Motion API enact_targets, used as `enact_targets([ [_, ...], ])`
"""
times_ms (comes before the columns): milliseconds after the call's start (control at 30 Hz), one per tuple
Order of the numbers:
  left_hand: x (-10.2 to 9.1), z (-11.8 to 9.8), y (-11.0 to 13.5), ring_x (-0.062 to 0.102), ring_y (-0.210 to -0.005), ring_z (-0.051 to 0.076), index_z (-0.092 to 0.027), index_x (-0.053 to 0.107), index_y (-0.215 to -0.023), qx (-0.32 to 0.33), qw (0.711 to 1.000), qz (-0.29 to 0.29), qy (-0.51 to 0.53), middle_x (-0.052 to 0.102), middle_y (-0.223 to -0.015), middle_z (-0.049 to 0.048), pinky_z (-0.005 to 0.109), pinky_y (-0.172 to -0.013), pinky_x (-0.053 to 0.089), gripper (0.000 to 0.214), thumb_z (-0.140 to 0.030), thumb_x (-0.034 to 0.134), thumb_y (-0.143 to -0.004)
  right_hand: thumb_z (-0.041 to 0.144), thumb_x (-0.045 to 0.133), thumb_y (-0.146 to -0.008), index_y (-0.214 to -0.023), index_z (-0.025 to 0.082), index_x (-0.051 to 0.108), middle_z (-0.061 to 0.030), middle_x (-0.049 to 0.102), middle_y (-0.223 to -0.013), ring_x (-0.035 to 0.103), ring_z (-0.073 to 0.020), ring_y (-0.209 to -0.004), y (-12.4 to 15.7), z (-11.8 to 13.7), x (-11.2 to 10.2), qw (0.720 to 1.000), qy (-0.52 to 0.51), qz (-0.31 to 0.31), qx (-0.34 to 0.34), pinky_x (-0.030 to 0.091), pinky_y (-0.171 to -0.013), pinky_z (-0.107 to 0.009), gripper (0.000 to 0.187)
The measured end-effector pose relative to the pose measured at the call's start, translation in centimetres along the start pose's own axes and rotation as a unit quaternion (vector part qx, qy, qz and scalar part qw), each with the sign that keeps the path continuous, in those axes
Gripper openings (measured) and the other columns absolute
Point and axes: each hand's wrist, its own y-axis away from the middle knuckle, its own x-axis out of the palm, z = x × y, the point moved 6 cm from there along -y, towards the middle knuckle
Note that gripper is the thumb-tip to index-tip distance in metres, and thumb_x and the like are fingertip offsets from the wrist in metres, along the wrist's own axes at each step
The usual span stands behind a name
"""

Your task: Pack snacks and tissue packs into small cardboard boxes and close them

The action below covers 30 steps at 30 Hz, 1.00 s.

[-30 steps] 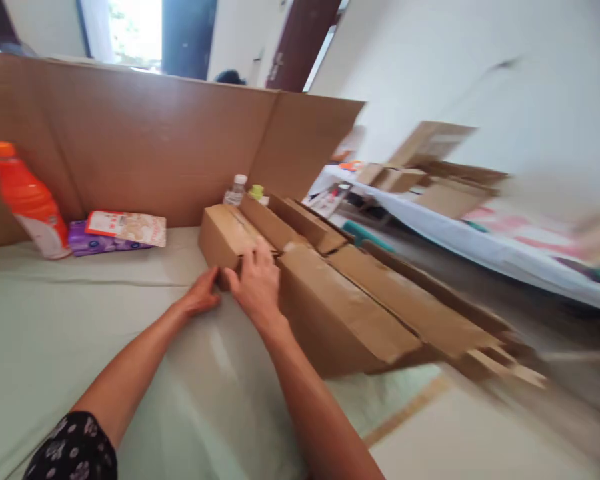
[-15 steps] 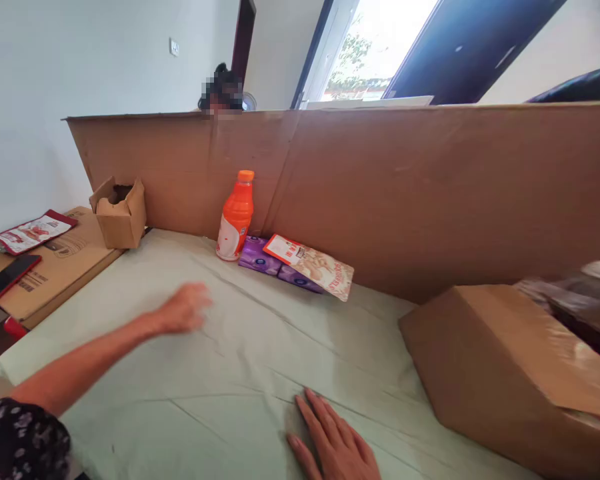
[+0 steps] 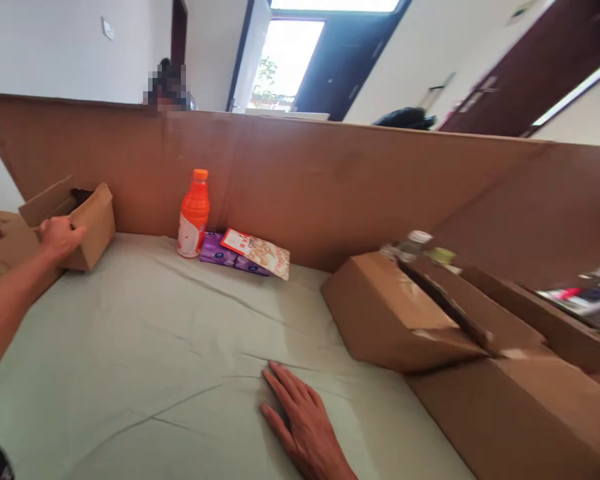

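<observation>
At the far left, my left hand (image 3: 63, 237) grips the near wall of a small open cardboard box (image 3: 97, 227), its thumb and fingers over the edge. My right hand (image 3: 303, 417) lies flat on the pale green cloth (image 3: 180, 360), fingers stretched out, holding nothing. An orange bottle (image 3: 195, 213) with a pink-white label stands upright by the cardboard wall. Beside it lies a purple pack (image 3: 217, 250), with a red and beige printed packet (image 3: 263, 252) resting tilted on top.
A tall cardboard panel (image 3: 330, 180) runs along the back. Large cardboard boxes (image 3: 530, 400) fill the right side, with a clear bottle (image 3: 414, 243) among them. Beyond the panel a person's head (image 3: 167, 87) shows. A flat carton (image 3: 5, 253) lies at the left.
My left hand has moved left from over the cloth and taken hold of the small cardboard box, which is now tilted and turned. My view has swung right; my right hand stays flat.
</observation>
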Motion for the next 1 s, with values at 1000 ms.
enact_targets([
  [1000, 4.4, -22.3, 19.8, 0.036, -0.150, 0.035, -0.032, 0.019, -0.161, -0.144, 0.899, 0.036, 0.412, 0.032, -0.164, 0.0132, 0.060, -0.125, 0.028, 0.088, -0.035, 0.068, -0.088, 0.045, 0.064, -0.092, -0.159, 0.029, 0.031, -0.0146, 0.044, -0.158, 0.045, -0.0350, -0.143, -3.6, 4.3, -17.0, 0.958, -0.185, -0.211, -0.051, 0.040, -0.114, -0.057, 0.076],
])
